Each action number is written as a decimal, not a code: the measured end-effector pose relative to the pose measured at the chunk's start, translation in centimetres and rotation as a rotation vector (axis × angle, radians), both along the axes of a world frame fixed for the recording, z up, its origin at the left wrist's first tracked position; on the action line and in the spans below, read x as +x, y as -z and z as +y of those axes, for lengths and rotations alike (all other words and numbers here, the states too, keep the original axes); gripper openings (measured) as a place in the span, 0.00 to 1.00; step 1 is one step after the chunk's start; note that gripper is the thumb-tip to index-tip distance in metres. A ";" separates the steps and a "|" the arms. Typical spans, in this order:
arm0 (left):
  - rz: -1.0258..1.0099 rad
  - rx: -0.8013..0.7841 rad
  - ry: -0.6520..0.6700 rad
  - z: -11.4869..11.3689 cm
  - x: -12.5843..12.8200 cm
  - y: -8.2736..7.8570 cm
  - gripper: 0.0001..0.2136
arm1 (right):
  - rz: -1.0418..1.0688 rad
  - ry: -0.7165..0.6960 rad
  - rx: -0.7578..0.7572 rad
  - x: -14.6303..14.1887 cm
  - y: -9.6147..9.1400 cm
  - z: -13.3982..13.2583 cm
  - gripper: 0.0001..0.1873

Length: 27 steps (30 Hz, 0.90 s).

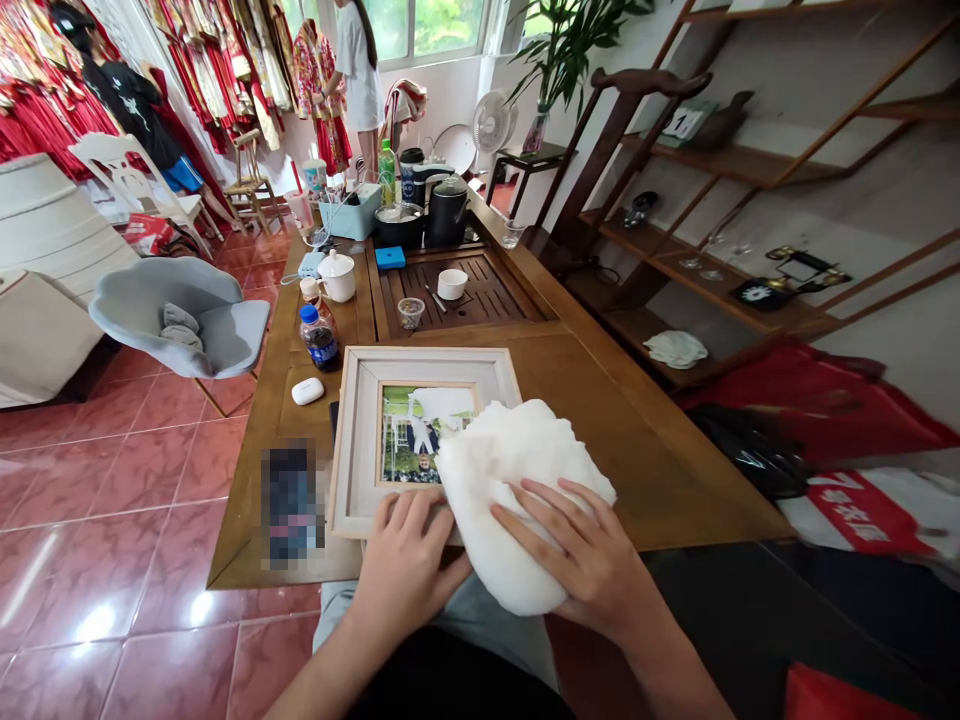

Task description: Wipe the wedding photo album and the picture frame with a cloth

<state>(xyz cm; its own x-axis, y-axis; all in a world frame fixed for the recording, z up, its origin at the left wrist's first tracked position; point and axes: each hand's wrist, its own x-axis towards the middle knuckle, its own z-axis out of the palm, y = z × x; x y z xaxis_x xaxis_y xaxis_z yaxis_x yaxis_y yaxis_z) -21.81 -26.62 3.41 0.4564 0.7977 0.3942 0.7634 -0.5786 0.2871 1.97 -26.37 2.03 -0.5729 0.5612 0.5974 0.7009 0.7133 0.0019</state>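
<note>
A picture frame [350,440] with a wide pale border lies on the wooden table, the photo [400,430] inside it upside down from where I sit. My left hand [411,545] is closed on the frame's near edge, fingers bent over the border. A thick, fluffy white cloth [487,470], bunched up, covers the frame's right side and part of the photo. Over this cloth my right hand [574,540] is spread, fingers pressed into its top, thumb hidden at the lower side. The cloth hangs past the table's near edge.
Left of the frame are a blurred-out rectangle [292,505], a white earbud case [307,391] and a blue-capped bottle [319,340]. Beyond it, a slatted tea tray [495,295] bears small cups and a black kettle [447,212]. Two people stand by the clothes racks.
</note>
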 end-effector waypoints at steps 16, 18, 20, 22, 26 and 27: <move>-0.150 -0.158 -0.121 1.0 -6.1 0.9 0.27 | -0.010 -0.020 -0.026 2.0 0.2 1.2 0.23; -0.228 -0.162 -0.118 0.9 -6.1 1.4 0.28 | 0.011 -0.001 -0.018 0.8 0.4 0.7 0.22; -0.269 -0.156 -0.112 0.9 -6.0 1.7 0.29 | 0.031 0.008 -0.015 -1.1 0.5 0.0 0.21; -0.286 -0.147 -0.104 1.0 -6.0 1.9 0.29 | 0.042 -0.012 -0.019 -3.3 0.6 -0.7 0.22; -0.290 -0.128 -0.108 1.1 -6.0 2.0 0.28 | 0.093 0.024 -0.017 -7.4 0.5 -1.5 0.22; -0.288 -0.128 -0.112 1.1 -6.0 2.1 0.28 | 0.102 0.041 -0.010 -8.0 0.5 -1.5 0.21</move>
